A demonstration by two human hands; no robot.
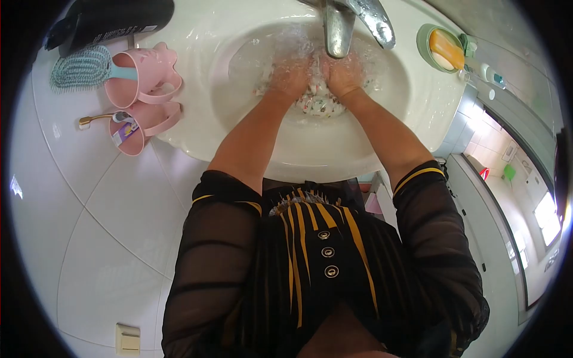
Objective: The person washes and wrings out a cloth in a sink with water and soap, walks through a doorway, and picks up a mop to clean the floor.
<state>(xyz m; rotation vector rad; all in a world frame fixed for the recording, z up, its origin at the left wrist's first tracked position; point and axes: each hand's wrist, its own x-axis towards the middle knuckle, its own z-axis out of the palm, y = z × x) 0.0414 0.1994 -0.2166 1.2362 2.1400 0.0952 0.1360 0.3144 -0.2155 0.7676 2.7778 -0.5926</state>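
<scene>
In the washbasin [197,89] both hands are down in splashing water under the tap [339,39]. A wet white cloth [322,106] with small coloured print is bunched between and below them. My left hand [291,77] grips the left part of the cloth, its fingertips blurred by the water. Close beside it, to the right, my right hand [344,74] is closed on the cloth too, its fingers partly hidden by the stream. The tap's lever [375,22] points off to the right.
At the basin's left are two pink cups [146,68], one with a teal hairbrush [80,68], the other with a toothbrush [98,120] and a tube [124,131]. A black bottle [119,24] lies behind. On the right rim sits a green soap dish [425,45] holding orange soap [446,49].
</scene>
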